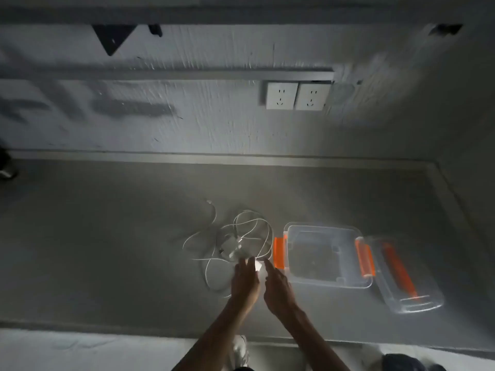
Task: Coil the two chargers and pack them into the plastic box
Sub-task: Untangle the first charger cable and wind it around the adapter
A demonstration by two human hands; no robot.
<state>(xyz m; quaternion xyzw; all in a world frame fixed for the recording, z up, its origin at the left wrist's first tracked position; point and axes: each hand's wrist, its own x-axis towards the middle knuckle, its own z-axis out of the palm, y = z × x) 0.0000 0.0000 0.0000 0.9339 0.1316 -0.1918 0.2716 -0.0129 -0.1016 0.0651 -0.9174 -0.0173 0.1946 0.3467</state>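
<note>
Two white chargers lie tangled on the grey table. Their cables (235, 236) loop loosely over one another, and one white plug block (231, 246) rests among them. A second white plug block (259, 265) shows between my two hands. My left hand (245, 279) and my right hand (277, 286) both reach to it, fingers touching its sides. The clear plastic box (328, 254) with orange latches stands open just right of the cables, nothing visible inside it.
The box's clear lid (407, 279) with an orange handle lies right of the box. Two white wall sockets (297, 96) sit on the wall behind the table. The table's front edge (107, 326) runs below my forearms. The scene is dim and blurred.
</note>
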